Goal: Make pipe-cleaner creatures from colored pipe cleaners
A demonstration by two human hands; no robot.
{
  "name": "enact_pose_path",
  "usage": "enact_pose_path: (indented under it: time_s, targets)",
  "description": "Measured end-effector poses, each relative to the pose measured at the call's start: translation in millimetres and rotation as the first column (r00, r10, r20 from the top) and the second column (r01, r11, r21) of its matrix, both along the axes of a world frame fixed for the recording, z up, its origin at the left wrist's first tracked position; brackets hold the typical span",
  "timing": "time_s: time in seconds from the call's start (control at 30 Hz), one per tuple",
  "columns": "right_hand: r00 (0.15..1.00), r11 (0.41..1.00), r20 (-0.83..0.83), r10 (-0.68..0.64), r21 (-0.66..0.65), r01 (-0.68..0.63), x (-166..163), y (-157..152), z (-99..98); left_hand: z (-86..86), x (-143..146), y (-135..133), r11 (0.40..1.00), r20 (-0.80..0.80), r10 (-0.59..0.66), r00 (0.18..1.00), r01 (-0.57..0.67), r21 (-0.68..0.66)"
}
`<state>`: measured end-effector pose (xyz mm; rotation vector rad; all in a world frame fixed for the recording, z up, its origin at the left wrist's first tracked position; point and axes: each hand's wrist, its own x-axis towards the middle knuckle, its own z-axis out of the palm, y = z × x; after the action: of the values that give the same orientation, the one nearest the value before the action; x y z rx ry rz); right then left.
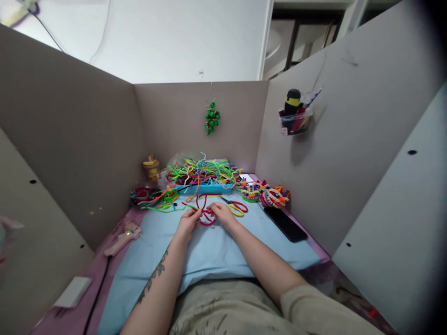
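Red pipe cleaners (206, 221), bent and spreading out in several strands, are held between my two hands over the blue cloth. My left hand (188, 222) pinches them from the left, thumb and fingers together. From the right, my right hand (221, 214) grips the same red strands with closed fingers. A green strand (190, 206) runs by my left fingertips; I cannot tell if it is joined to the red ones. Scissors (237, 207) with red and yellow handles lie just beyond my right hand.
A blue tray (206, 189) piled with colourful pipe cleaners (209, 171) stands at the back. Finished woven pieces (274, 197) and a black phone (285, 224) lie at right. A pink glue gun (123, 238) and white block (73, 292) are at left. Grey panels (199, 111) enclose the table.
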<state>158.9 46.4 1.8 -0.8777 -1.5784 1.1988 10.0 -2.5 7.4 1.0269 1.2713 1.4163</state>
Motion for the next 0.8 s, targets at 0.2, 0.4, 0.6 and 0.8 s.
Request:
enact_pose_path:
  time_s: [0.2, 0.4, 0.6, 0.8]
  targets:
    - [0.994, 0.992, 0.068, 0.085, 0.082, -0.090, -0.8, -3.5, 0.2, 7.5, 0.0, -3.6, 0.997, 0.077, -0.014, 0.997, 0.019, -0.074]
    - [0.982, 0.976, 0.181, -0.049, 0.219, 0.008, -1.7, -10.5, 2.9, 9.3, -1.3, -5.7, 0.998, -0.148, -0.068, 0.987, 0.066, -0.016]
    - [0.974, 0.987, -0.161, 0.158, -0.010, -0.162, -9.1, -16.5, 8.1, 10.1, 0.6, -6.2, 0.998, 0.052, -0.040, 0.998, 0.043, -0.044]
    - [0.833, 0.910, -0.460, 0.307, -0.114, -0.398, -13.0, -21.9, 10.4, 14.6, 2.9, -8.9, 0.983, 0.234, -0.182, 0.955, 0.186, 0.004]
